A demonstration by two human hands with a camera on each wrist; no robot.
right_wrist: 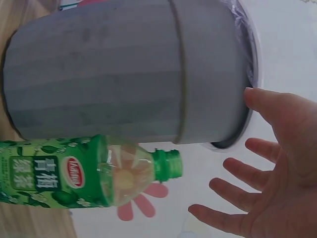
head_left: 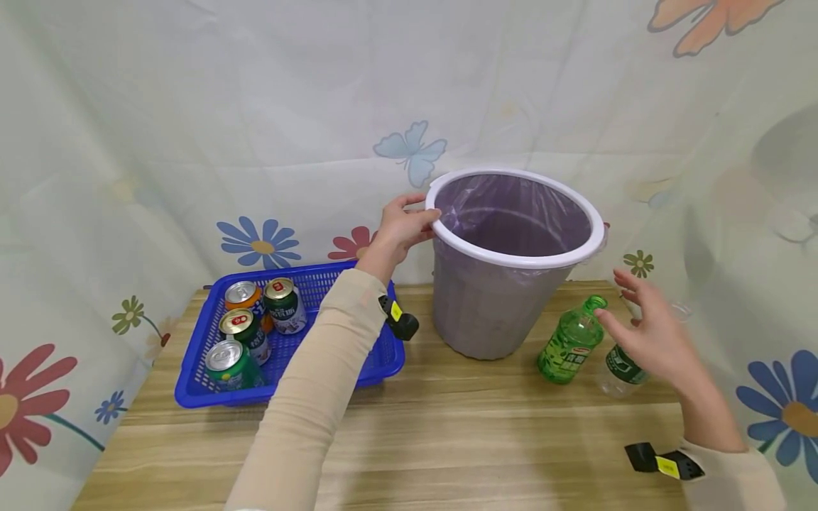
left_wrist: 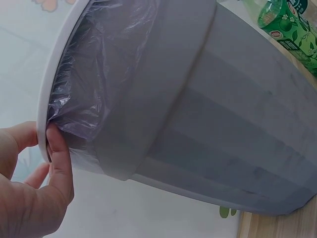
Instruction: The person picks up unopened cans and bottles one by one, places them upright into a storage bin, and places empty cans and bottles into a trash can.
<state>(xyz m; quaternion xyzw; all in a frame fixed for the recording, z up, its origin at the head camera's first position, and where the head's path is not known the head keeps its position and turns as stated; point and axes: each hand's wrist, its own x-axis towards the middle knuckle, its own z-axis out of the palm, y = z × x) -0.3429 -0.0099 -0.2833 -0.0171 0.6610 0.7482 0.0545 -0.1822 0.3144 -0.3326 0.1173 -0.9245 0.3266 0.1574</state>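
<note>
A grey trash bin [head_left: 476, 312] with a white rim [head_left: 511, 257] and a thin translucent liner stands on the table. My left hand [head_left: 404, 228] pinches the left side of that rim; in the left wrist view, the fingers [left_wrist: 60, 163] curl under it. Right of the bin stands an uncapped green tea bottle [head_left: 569, 348]. My right hand [head_left: 652, 333] hovers beside its mouth, fingers spread and holding nothing. In the right wrist view, a gap shows between the bottle neck [right_wrist: 168, 165] and the fingers. A clear bottle with a dark green label [head_left: 623, 365] is partly hidden behind the right hand.
A blue plastic basket [head_left: 192, 358] sits at the left of the wooden table [head_left: 447, 440], with several drink cans [head_left: 235, 365] upright in its left part. My left forearm crosses over the basket. A flower-printed curtain [head_left: 319, 85] surrounds the table at the back and sides.
</note>
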